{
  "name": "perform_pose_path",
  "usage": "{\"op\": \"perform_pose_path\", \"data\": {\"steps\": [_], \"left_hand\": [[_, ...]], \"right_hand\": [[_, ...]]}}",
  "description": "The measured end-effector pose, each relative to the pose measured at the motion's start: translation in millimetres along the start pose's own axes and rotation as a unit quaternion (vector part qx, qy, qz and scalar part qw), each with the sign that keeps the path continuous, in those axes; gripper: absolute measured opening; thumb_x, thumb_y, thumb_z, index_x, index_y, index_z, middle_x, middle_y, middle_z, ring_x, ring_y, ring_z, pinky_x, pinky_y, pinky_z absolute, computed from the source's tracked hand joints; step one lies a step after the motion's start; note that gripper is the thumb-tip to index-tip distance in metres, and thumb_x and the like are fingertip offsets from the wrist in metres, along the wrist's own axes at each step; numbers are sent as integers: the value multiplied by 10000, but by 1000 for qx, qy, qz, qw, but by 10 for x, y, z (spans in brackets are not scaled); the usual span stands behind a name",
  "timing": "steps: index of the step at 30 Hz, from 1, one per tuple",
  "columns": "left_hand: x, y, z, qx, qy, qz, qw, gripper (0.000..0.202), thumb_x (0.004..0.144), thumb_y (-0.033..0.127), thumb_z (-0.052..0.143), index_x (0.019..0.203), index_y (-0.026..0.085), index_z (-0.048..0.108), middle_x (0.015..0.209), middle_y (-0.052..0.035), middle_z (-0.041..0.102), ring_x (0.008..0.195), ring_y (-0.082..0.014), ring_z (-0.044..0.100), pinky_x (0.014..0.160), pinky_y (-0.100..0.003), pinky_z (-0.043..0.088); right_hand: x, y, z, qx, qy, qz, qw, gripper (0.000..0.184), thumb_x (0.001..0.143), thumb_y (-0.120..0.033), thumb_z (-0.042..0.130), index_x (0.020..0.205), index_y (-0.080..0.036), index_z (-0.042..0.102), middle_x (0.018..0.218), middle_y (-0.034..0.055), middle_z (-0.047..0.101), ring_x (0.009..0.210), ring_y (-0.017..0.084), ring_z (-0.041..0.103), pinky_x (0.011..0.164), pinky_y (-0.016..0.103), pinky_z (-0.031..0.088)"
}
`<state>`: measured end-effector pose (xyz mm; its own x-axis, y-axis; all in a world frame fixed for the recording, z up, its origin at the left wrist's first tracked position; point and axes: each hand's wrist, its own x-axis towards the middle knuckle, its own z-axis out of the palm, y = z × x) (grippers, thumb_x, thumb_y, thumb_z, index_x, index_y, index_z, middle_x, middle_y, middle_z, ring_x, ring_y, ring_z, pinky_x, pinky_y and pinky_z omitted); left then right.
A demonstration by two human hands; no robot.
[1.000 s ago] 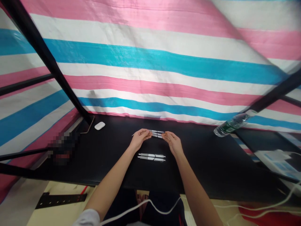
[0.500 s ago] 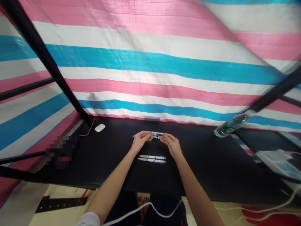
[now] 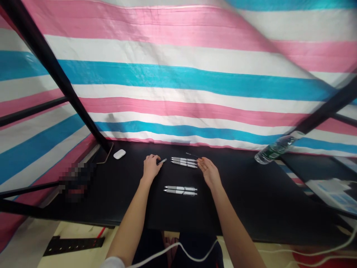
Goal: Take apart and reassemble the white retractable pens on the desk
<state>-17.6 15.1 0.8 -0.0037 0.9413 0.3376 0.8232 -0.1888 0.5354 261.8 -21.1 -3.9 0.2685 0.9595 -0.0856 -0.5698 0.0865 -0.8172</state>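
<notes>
pens in white, a few of them side by side and pointing left to right, lie on the black bench between the two hands, toward its far edge. the left hand rests on the bench just left of them. its fingers are curled in narrow around a small grey piece, which sticks out to the right, its tip close to the left ends of the pens but not touching them. the right hand sits just right of the pens with the palm turned inward and the fingers loosely spread. a thin dark rod lies slanted just behind the pens, with its right end at those fingertips; i cannot tell whether they pinch it or only touch it. a second pair of white pens lies parallel on the bench nearer the person, between the forearms and apart from both hands.

a small white earbud case sits well to the left near the foot of a black pole. a water bottle lies tilted at the far right. a striped tarp in pink, white and blue hangs behind the bench. a white cable runs below the near edge, and a power strip lies on the floor at the left.
</notes>
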Motion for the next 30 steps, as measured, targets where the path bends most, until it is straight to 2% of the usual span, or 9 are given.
{"op": "perform_pose_path", "data": {"steps": [3, 6, 9, 12, 15, 17, 19, 22, 30], "left_hand": [[11, 28, 1, -34, 8, -7, 999, 66, 759, 255, 658, 726, 200, 643, 824, -75, 644, 870, -252, 580, 787, -366, 433], [33, 121, 4, -212, 3, -32, 977, 154, 793, 338, 623, 800, 186, 645, 760, -37, 654, 738, -183, 598, 746, -314, 452], [10, 295, 59, -416, -40, -53, 907, 268, 770, 403, 647, 858, 151, 663, 719, -29, 650, 694, -151, 595, 698, -272, 469], [-48, 479, 149, -556, -66, -125, 819, 308, 697, 370, 737, 879, 128, 682, 726, -33, 655, 672, -127, 593, 690, -254, 481], [-88, 588, 212, -647, -86, -193, 733, 314, 629, 284, 806, 869, 118, 691, 695, -20, 648, 659, -111, 603, 726, -256, 498], [-93, 614, 222, -676, -88, -220, 697, 293, 613, 235, 821, 848, 111, 697, 714, -26, 661, 675, -113, 621, 779, -277, 510], [-91, 620, 217, -690, -87, -233, 680, 270, 614, 201, 821, 837, 102, 704, 735, -35, 673, 697, -119, 635, 820, -298, 515], [-90, 623, 210, -699, -91, -236, 669, 250, 626, 176, 814, 837, 91, 710, 745, -43, 682, 720, -128, 648, 848, -308, 518], [-105, 625, 243, -698, -93, -230, 672, 251, 641, 180, 810, 853, 86, 715, 767, -61, 698, 734, -137, 657, 860, -319, 527]], "right_hand": [[-4, -11, 0, -5, 4, -9, 1000, 318, 589, -393, 833, 809, -205, 700, 830, 49, 743, 875, 232, 708, 828, 369, 579], [-9, -16, 5, -8, 8, -19, 1000, 333, 590, -402, 832, 817, -195, 702, 829, 48, 740, 868, 227, 711, 808, 343, 580], [-11, -7, 13, -5, 15, -22, 1000, 350, 577, -389, 841, 815, -173, 702, 840, 63, 739, 862, 224, 711, 797, 318, 577], [-3, 15, 11, -3, 13, -19, 1000, 340, 576, -380, 843, 802, -169, 702, 827, 68, 740, 872, 230, 709, 816, 331, 573], [12, 41, -3, -8, -5, -13, 1000, 331, 594, -373, 836, 819, -170, 705, 845, 76, 742, 889, 241, 707, 846, 358, 567], [20, 57, -11, -12, -14, -10, 1000, 333, 608, -375, 829, 838, -166, 707, 874, 86, 742, 897, 244, 706, 864, 365, 561], [22, 69, -12, -16, -19, -7, 1000, 340, 608, -379, 830, 840, -160, 710, 880, 93, 742, 895, 243, 707, 877, 364, 555], [14, 84, 1, -20, -23, -5, 1000, 344, 596, -382, 837, 827, -160, 714, 862, 90, 743, 889, 241, 708, 884, 364, 553], [-33, 102, 58, -29, -13, -22, 999, 341, 586, -394, 839, 819, -174, 723, 851, 72, 742, 853, 239, 712, 870, 381, 561]]}}
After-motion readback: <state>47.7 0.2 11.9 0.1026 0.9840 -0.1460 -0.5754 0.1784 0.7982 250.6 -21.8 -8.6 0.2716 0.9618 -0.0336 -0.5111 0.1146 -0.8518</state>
